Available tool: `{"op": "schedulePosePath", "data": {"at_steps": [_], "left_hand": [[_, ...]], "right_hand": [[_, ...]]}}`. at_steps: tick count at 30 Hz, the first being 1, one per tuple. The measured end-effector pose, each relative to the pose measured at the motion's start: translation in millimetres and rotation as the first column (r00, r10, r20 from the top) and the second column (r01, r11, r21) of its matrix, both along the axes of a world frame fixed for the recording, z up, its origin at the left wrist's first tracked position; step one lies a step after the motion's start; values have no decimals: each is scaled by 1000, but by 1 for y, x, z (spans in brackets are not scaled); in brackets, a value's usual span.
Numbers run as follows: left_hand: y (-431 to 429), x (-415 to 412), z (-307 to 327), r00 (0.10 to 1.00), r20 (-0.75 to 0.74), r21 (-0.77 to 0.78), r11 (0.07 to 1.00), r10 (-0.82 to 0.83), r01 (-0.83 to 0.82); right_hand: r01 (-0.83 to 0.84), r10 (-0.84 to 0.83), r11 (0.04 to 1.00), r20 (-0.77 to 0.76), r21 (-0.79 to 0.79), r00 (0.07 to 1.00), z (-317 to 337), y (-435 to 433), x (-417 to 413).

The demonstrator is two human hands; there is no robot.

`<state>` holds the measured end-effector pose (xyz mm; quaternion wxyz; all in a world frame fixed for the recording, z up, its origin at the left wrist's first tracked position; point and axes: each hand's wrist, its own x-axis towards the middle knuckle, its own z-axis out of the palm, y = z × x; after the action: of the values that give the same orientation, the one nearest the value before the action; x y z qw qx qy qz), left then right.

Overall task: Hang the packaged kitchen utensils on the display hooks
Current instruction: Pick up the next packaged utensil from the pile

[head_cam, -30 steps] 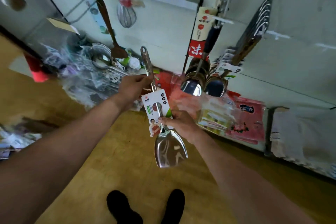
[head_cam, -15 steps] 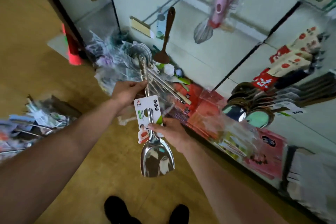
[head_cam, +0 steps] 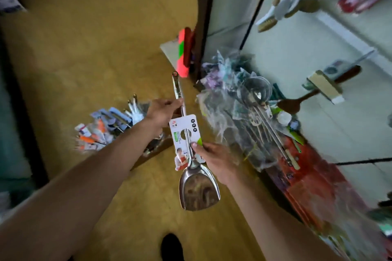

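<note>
One utensil: shiny steel spatula (head_cam: 198, 193) in a white printed cardboard sleeve (head_cam: 184, 133), held in mid-air over the ochre floor (head_cam: 95, 48), blade nearest the camera.
Left hand (head_cam: 163, 112): fingers curled round the handle just above the sleeve.
Right hand (head_cam: 216, 161): thumb and fingers pinching the sleeve's lower end, beside the blade's neck.
Floor pile (head_cam: 110, 127): more carded utensils, heaped beyond the left forearm.
Display wall (head_cam: 297, 48): clear bags of steel skimmers (head_cam: 244, 112) at its foot, dark wooden spoon (head_cam: 297, 103) hanging above.

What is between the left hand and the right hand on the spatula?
The white label card on the spatula handle, seen in the head view.
</note>
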<state>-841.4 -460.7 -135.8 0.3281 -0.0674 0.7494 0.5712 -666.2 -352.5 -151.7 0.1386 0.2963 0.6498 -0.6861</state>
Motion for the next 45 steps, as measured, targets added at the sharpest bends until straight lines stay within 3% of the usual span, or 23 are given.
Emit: {"op": "schedulePosePath", "data": {"at_steps": [7, 15, 20, 24, 31, 36, 40, 45], "left_hand": [[-100, -79, -9, 984, 62, -38, 985, 169, -167], [-141, -143, -54, 919, 108, -158, 919, 380, -361], [-151, -185, -117, 842, 162, -235, 849, 514, -473], [-145, -205, -172, 761, 227, -247, 791, 608, -559], [-140, -222, -286, 703, 295, -274, 763, 647, -586], [-155, -231, -346, 709, 307, -347, 769, 635, -538], [-182, -238, -386, 687, 247, -413, 715, 684, -564], [-208, -232, -414, 680, 156, -487, 655, 716, -577]], "right_hand": [[-122, 124, 991, 19, -58, 992, -19, -67, -96], [-312, 319, 947, 119, -77, 940, -73, -96, -196], [-434, 420, 900, 184, 41, 889, -138, -100, -259], [-401, 369, 910, 232, 108, 900, -190, -101, -291], [-399, 344, 903, 290, 157, 893, -283, -102, -307], [-512, 418, 829, 358, 226, 835, -340, -119, -314], [-564, 447, 769, 378, 302, 811, -366, -140, -337], [-687, 530, 627, 446, 366, 721, -397, -166, -349]]}}
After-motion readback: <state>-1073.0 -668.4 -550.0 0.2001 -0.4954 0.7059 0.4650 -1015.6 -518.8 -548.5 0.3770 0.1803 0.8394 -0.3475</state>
